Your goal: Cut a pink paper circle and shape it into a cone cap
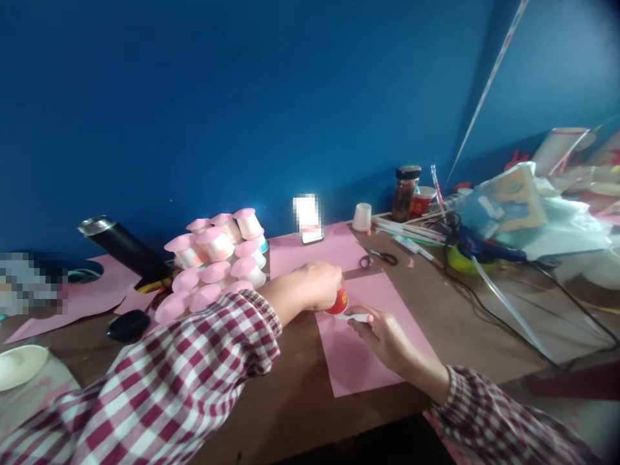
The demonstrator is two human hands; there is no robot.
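Brown worktop point(271, 387) set against a blue wall point(242, 97). At left rear, a cluster of white cups with pink caps point(217, 265), stacked in rows; beside it a black cylindrical flask point(128, 248) lying tilted, a dark oval object point(128, 325), and a white bowl point(19, 365) at the near left edge. Loose pink paper pieces point(82, 294) lie under and around the flask. At centre rear, a second pink sheet point(317, 252), a single upturned white cup point(361, 216), and scissors point(378, 258) lying just beyond the working sheet. Further right: a dark-lidded jar point(404, 192), a red cup point(422, 200), a bundle of sticks and straws point(411, 229), black cables point(489, 297), and a heap of plastic bags and packaging point(523, 206).

Working area: a pink paper sheet point(368, 342) lies flat near the front edge. The left hand point(317, 284), reaching across from a checked sleeve point(184, 374), is closed over the top of a small red container point(339, 302) that stands on the sheet. The right hand point(380, 329) rests on the sheet just beside the container, its fingers pinching a small white piece point(357, 317) at the container's base; whether piece and container touch cannot be determined. Nothing lies between the hands and the sheet.
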